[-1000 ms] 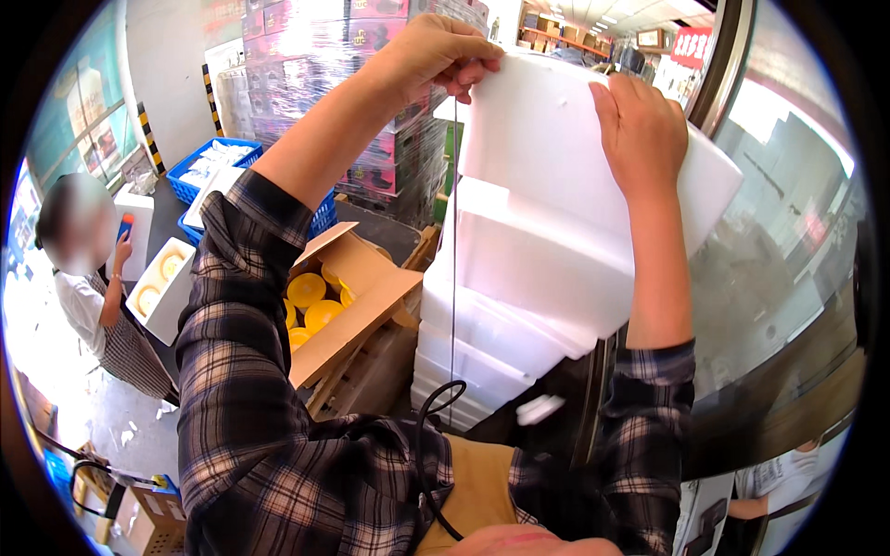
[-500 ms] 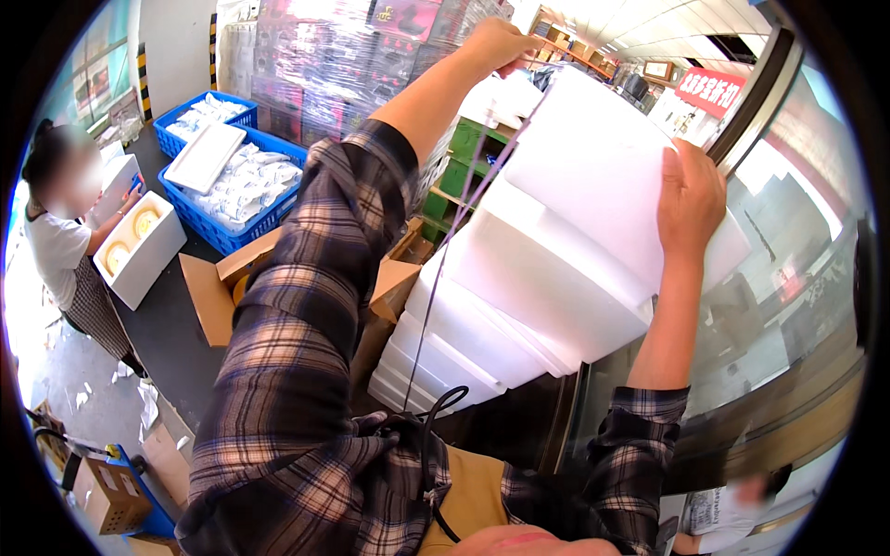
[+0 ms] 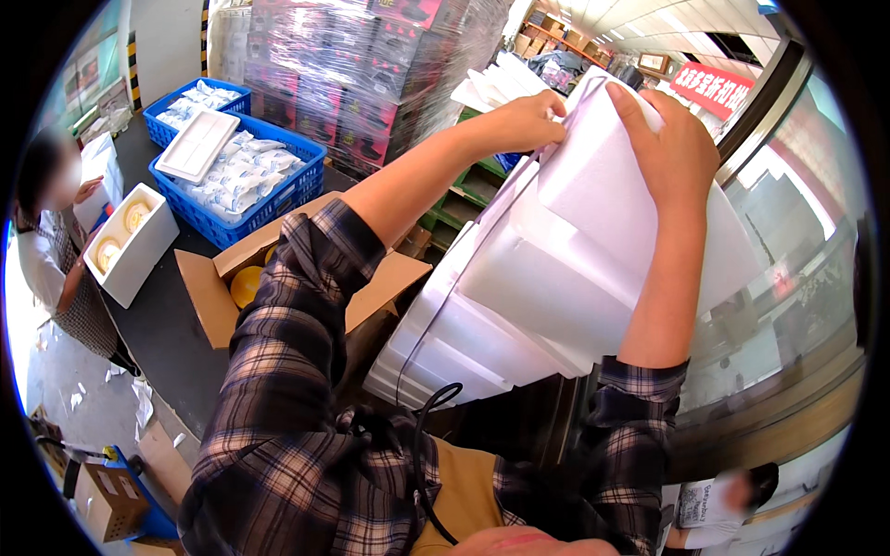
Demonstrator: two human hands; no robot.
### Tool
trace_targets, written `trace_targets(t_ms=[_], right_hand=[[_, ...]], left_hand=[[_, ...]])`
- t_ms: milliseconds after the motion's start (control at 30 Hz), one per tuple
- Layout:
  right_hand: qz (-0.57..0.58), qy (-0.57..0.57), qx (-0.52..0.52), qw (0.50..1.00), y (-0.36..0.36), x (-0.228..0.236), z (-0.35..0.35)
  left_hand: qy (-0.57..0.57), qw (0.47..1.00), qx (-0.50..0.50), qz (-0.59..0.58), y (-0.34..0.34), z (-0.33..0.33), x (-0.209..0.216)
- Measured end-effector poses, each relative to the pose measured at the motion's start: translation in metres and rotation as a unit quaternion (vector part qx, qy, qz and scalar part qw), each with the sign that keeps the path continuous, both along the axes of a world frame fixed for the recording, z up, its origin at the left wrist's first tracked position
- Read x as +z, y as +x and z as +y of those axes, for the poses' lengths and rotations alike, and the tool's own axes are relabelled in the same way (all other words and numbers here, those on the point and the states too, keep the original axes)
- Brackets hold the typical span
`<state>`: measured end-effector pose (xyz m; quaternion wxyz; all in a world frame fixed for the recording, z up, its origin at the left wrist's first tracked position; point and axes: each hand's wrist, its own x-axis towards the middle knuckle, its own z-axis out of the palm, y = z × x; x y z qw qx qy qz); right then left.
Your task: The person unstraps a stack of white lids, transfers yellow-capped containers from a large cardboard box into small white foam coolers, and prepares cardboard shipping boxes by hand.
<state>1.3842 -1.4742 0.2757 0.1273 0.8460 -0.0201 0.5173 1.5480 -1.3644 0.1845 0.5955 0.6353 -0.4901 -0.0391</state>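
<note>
A stack of white foam boxes [image 3: 519, 264] rises in front of me, the top foam box [image 3: 598, 190] tilted. A thin purplish strap [image 3: 505, 204] runs up the stack's left side to the top. My left hand [image 3: 530, 122] is closed in a pinch at the top box's upper left edge, on what looks like this strap; the fingertips are partly hidden. My right hand [image 3: 677, 144] grips the top box's far upper edge, thumb on the near face and fingers over the edge.
An open carton [image 3: 209, 301] with yellow items and blue crates [image 3: 315, 171] of white packets stand on a dark table [image 3: 185, 357]. A person [image 3: 51, 250] at left handles a foam box [image 3: 153, 246]. A glass window [image 3: 779, 269] is right; wrapped cartons [image 3: 343, 88] stand behind.
My left hand has come down and nearer to the top box's edge. My right hand has moved up from the box's right side to its far edge. The strap now lies closer to the stack.
</note>
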Motion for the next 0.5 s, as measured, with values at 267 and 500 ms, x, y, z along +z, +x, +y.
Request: trace_targets(t_ms=[267,500], right_hand=[[0.027,0.032,-0.001,0.999,-0.015,0.0,0.005],[0.013,0.018,0.06,0.998,-0.026,-0.006,0.014]], left_hand=[[-0.062,0.987,-0.108,0.101,-0.012,0.017,0.012],[-0.019,0.832,0.333,-0.442,0.014,0.007,0.076]])
